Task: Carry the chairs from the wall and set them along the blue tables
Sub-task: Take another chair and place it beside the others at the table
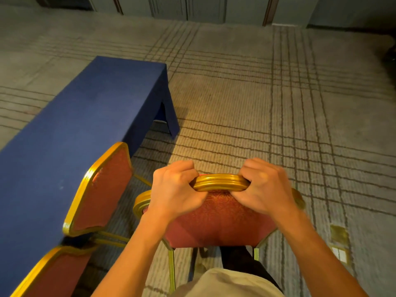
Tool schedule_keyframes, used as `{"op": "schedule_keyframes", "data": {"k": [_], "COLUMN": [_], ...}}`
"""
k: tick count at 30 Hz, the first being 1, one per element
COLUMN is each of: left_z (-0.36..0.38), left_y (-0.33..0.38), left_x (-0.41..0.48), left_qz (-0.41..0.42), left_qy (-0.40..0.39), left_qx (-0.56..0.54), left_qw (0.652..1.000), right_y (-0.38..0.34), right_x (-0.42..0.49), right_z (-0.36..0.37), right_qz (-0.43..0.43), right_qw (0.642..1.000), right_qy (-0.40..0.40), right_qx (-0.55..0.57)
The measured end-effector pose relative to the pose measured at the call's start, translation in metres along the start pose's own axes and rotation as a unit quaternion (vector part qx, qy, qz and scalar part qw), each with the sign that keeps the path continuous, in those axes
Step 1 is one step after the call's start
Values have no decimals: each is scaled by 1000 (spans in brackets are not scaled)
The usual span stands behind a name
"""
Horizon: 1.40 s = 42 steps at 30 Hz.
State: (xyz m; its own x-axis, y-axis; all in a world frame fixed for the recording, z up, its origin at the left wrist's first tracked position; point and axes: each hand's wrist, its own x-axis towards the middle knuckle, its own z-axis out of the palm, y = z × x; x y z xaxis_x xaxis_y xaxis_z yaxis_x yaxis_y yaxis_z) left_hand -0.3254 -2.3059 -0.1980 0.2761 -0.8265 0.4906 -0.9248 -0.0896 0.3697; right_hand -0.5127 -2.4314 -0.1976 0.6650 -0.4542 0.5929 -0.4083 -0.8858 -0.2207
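Note:
A red-upholstered chair with a gold frame (pixel 218 219) is right in front of me, its backrest facing me. My left hand (pixel 173 189) grips the top rail of the backrest on the left. My right hand (pixel 265 185) grips the same rail on the right. A long blue table (pixel 75 129) runs along the left. Two more red and gold chairs stand against its near side: one (pixel 100 189) beside my left hand, another (pixel 53 273) at the bottom left corner.
Striped beige carpet (pixel 267 103) spreads ahead and to the right of the table's end. A panelled grey wall (pixel 203 7) closes the far side. A brass floor plate (pixel 339 234) and a small white outlet lie in the carpet at lower right.

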Motion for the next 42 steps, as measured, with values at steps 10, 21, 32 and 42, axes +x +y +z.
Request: {"op": "schedule_keyframes", "data": {"k": [10, 21, 32, 42], "left_z": [59, 85, 97, 105], "left_y": [-45, -112, -215, -270], "left_x": [125, 213, 278, 340], "left_qz": [-76, -153, -237, -306], "left_qy": [15, 54, 77, 89], "left_qx": [49, 93, 111, 159], "left_qw": [996, 982, 962, 934], "right_y": [112, 159, 163, 182], "right_x": [124, 249, 370, 461], "right_z": [77, 152, 249, 329], "right_qz": [-47, -122, -184, -230], "right_qw": [996, 983, 968, 943], "right_qy": [-48, -82, -106, -137], "right_qx": [62, 113, 136, 201]}}
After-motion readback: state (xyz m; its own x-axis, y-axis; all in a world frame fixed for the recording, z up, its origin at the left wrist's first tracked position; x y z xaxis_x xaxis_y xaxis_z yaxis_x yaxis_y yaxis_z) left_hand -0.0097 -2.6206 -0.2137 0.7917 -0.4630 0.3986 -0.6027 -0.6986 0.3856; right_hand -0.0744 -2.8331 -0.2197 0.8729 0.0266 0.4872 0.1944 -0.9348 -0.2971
